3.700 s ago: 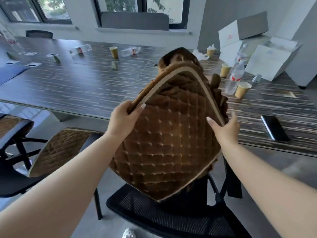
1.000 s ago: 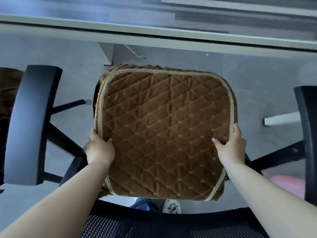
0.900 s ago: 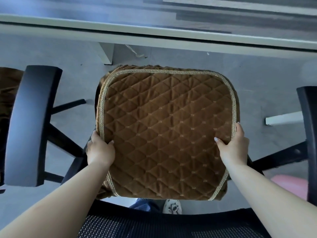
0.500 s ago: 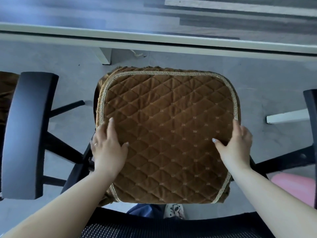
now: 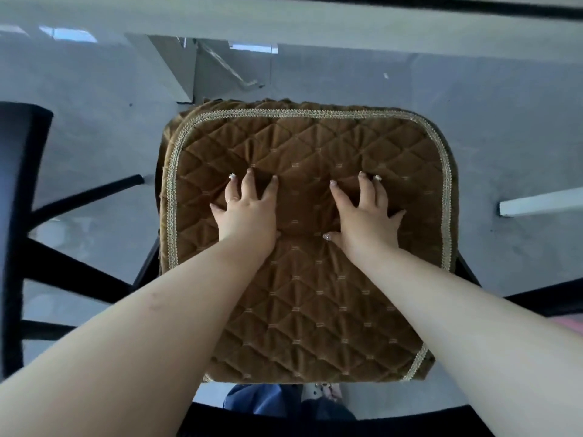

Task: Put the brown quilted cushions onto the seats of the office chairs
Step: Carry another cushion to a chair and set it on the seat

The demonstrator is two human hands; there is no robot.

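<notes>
I see one cushion (image 5: 303, 247) lying under my left hand (image 5: 247, 212) and right hand (image 5: 362, 216), fingers spread, pressing flat.

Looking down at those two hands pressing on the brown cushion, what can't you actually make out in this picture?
Head view only:
- The chair seat: hidden under the brown quilted cushion, so how well it lines up cannot be checked.
- The palms of the left hand and right hand: only their backs show.
- The left armrest: cut off by the frame edge.
- The table edge: blurred; nothing on top shows.
</notes>
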